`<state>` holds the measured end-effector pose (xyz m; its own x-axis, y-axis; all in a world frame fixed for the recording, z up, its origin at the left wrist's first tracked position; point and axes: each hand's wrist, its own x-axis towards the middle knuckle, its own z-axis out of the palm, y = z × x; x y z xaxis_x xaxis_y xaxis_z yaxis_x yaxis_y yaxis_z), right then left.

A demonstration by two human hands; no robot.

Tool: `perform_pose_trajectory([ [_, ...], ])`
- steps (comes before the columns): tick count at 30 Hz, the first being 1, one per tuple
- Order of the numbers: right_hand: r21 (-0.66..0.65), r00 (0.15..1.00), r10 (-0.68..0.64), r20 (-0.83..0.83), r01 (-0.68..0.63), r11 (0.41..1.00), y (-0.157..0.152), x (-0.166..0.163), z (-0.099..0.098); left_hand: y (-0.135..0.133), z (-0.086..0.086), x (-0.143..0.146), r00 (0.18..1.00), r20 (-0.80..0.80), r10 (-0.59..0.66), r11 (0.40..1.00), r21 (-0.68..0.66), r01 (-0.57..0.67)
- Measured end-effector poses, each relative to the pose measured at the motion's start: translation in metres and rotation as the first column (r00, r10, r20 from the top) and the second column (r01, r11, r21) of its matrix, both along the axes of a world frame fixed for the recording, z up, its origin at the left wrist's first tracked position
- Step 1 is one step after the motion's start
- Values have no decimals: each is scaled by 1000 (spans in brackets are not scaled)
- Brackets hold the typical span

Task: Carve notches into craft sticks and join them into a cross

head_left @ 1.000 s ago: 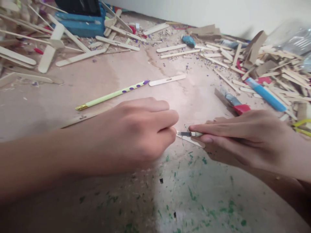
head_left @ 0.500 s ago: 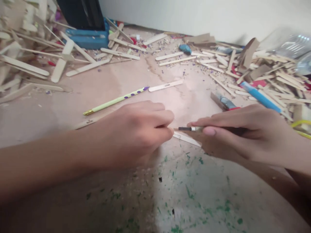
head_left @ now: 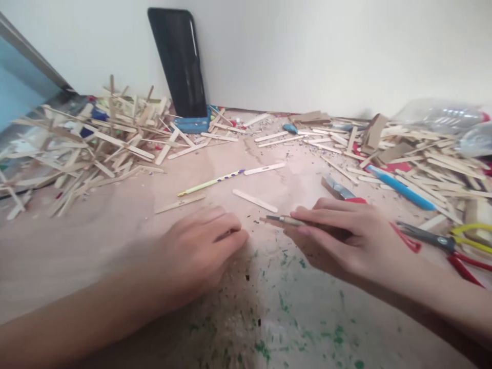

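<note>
My left hand [head_left: 205, 243] rests on the table with its fingers curled and the thumb pressed against them. Whatever it pinches, if anything, is hidden. My right hand [head_left: 342, 233] is closed on a thin tool [head_left: 284, 220] with a dark narrow tip and a metal collar, pointing left; its exact kind is unclear. Just beyond that tip lies a plain craft stick [head_left: 254, 200]. A yellow-green pencil [head_left: 209, 184] with purple spots lies past my left hand, its point meeting a slotted craft stick [head_left: 264, 168]. Another marked craft stick [head_left: 180, 204] lies nearer.
A black phone [head_left: 180, 64] stands in a blue holder [head_left: 192, 124]. Craft sticks pile up left [head_left: 115, 138] and right [head_left: 442, 159]. A red-handled cutter [head_left: 338, 188], a blue pen-like object [head_left: 402, 188], scissors [head_left: 426, 237] and a clear bottle [head_left: 434, 115] are at right.
The view has tilted up and drawn back, showing more wall and the scissors. My left hand has moved away from the tool's tip, and the plain craft stick now lies uncovered beyond my hands.
</note>
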<state>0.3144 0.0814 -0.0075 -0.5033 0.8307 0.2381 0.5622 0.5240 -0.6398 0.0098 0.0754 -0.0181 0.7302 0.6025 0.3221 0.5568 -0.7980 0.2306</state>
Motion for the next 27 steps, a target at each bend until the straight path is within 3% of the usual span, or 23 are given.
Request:
perform_pose_trajectory([
  [6,5,1000,16,1,-16,1000,-1,-1,-4,14,4,3,980,-2,197,978,-66,-197],
  [15,135,997,-67,38,62,989,-3,12,-13,33,-11,20,993,-82,87,996,-30,-90],
  [23,69,987,-154,41,151,986,3,13,-15,30,-14,30,977,-209,36,999,-15,-40],
  [27,67,987,-152,54,148,987,3,14,-12,29,-18,31,978,-206,2,995,-98,-22],
])
